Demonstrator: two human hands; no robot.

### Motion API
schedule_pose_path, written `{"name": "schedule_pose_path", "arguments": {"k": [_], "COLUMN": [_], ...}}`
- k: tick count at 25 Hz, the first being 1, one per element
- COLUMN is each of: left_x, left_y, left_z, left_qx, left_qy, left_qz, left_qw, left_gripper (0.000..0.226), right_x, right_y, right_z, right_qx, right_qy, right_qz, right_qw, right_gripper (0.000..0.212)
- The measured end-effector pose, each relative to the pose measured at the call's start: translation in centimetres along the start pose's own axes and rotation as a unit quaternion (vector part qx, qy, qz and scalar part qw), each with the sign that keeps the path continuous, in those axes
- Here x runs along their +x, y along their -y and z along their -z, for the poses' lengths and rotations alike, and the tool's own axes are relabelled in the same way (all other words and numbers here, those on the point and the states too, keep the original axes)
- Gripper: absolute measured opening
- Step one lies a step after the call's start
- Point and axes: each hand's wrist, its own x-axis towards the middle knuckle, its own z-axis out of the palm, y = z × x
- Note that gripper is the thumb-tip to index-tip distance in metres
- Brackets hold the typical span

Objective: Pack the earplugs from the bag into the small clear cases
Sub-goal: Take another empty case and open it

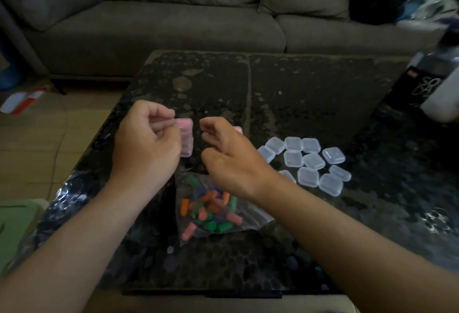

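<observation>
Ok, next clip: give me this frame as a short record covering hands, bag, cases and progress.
surface: dark table
bag: clear, lying on the table, mixed coloured earplugs inside
filled cases: one stack, pink inside
empty cases: cluster right of the hands
left hand: fingers curled, tips at the stack's top; grip unclear
right hand: loosely curled, empty, above the bag
progress: partly packed

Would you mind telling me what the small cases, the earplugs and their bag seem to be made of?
Small cases: likely hard clear plastic, glossy; translucent with bright rim highlights. Earplugs: probably foam, matte; dull coloured cylinders. Bag: thin clear plastic film; wrinkled, shiny, contents visible.
</observation>
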Motion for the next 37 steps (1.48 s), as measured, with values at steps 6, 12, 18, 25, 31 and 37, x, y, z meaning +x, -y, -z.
{"name": "schedule_pose_path", "arguments": {"k": [6,12,18,25,31,37], "left_x": [-1.8,-4.0,-5.7,-7.5,-7.3,-7.1], "left_y": [-1.3,-2.7,-3.2,-5.1,-3.8,-3.2], "left_z": [-1.9,-4.4,-7.1,-10.9,-11.4,-11.5], "left_qx": [0.004,0.003,0.065,0.248,0.289,0.276], "left_qy": [0.037,0.096,0.216,0.336,0.366,0.359], "left_qz": [-0.029,-0.098,-0.238,-0.273,-0.260,-0.231], "left_qw": [0.999,0.991,0.945,0.867,0.845,0.861], "left_gripper": [0.025,0.022,0.020,0.024,0.013,0.017], "right_x": [-1.9,-3.9,-6.9,-9.8,-10.1,-9.9], "right_y": [0.2,-0.3,-1.5,-2.8,-2.7,-2.3], "right_z": [2.0,4.9,9.9,12.2,11.0,10.7], "right_qx": [-0.022,-0.065,-0.185,-0.301,-0.357,-0.348], "right_qy": [-0.069,-0.162,-0.234,-0.185,-0.083,-0.076], "right_qz": [0.015,0.029,-0.003,-0.053,-0.059,-0.066], "right_qw": [0.997,0.984,0.954,0.934,0.929,0.932], "right_gripper": [0.048,0.029,0.022,0.018,0.020,0.017]}}
